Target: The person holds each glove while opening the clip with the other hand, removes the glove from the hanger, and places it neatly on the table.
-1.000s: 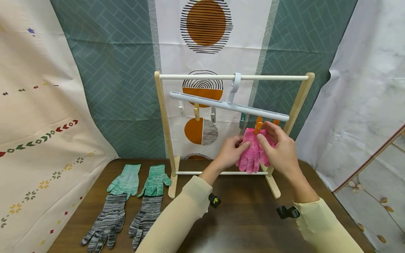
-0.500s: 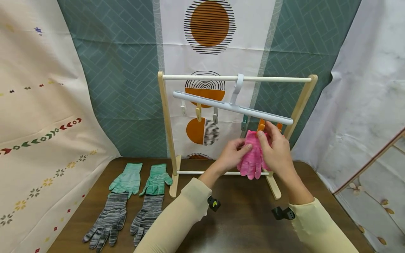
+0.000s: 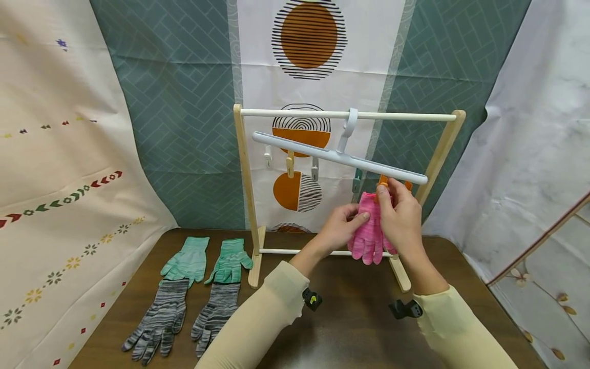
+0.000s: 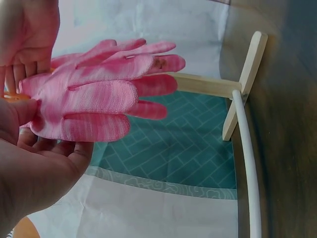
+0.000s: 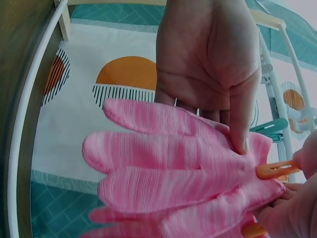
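A pair of pink knit gloves (image 3: 367, 233) hangs from the low right end of a pale blue hanger (image 3: 338, 156). My left hand (image 3: 338, 228) pinches the near glove at its cuff, thumb in front and fingers behind. My right hand (image 3: 402, 212) pinches an orange clip (image 5: 275, 170) that sits on the near glove's cuff edge. A second orange clip (image 5: 254, 230) shows lower in the right wrist view, by the other glove, partly hidden by the hand. The glove fingers point down, away from the hanger bar.
The hanger hooks over the white top rod (image 3: 295, 113) of a wooden rack and tilts down rightward. Teal (image 3: 357, 180), grey (image 3: 315, 169), yellow (image 3: 290, 165) and white (image 3: 268, 157) clips hang from it. Green gloves (image 3: 186, 259) and grey striped gloves (image 3: 159, 318) lie on the table's left.
My right thumb and fingers have closed in around the orange clip. The pink gloves and both hands have shifted slightly down as the head view moved a little; my left hand keeps its pinch.
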A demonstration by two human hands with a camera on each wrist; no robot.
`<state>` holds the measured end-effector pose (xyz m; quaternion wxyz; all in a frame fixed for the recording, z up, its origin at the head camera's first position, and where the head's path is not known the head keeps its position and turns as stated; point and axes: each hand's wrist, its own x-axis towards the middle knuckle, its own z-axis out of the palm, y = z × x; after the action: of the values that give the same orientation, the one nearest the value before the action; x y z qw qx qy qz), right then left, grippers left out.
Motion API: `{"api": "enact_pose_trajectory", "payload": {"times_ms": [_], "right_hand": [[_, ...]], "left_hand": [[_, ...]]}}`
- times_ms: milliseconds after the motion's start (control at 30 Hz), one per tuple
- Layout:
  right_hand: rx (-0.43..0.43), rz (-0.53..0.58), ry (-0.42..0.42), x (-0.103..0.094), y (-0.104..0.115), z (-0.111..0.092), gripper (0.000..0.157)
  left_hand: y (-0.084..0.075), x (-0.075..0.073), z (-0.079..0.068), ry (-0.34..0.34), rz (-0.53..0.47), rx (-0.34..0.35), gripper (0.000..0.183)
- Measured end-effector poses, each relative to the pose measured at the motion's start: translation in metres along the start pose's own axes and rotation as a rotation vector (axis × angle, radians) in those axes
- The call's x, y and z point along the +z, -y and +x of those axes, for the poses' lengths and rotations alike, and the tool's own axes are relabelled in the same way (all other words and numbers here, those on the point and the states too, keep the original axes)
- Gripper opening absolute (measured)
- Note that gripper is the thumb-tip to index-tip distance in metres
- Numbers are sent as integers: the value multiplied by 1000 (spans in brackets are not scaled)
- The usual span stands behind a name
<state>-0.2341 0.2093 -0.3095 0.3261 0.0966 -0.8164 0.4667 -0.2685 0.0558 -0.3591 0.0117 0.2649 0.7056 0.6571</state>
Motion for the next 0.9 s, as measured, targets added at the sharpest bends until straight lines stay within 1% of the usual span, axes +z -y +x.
{"api": "enact_pose_trajectory", "payload": {"times_ms": [200,300,367,533,733,900], "right_hand": [[48,104,-32,4,2,0,51],[51,161,-47,4,3,1,47],[47,180,-60,4,3,1,44],[27,183,-89,5,2,2,38],[3,200,-115,4,2,3,36],[10,218,-129,5,0,4,34]], "left_hand": [[-1,0,-1,2,-9,7,28],[-1,0,-1,0,-11,3,29],[0,-1,-2,-2,-9,0,29],[0,-1,-2,-26,-18,-9,29],[-1,-1,-2,-70,-35,-19,26],[0,-3,-2,-77,-40,-23,25]]}}
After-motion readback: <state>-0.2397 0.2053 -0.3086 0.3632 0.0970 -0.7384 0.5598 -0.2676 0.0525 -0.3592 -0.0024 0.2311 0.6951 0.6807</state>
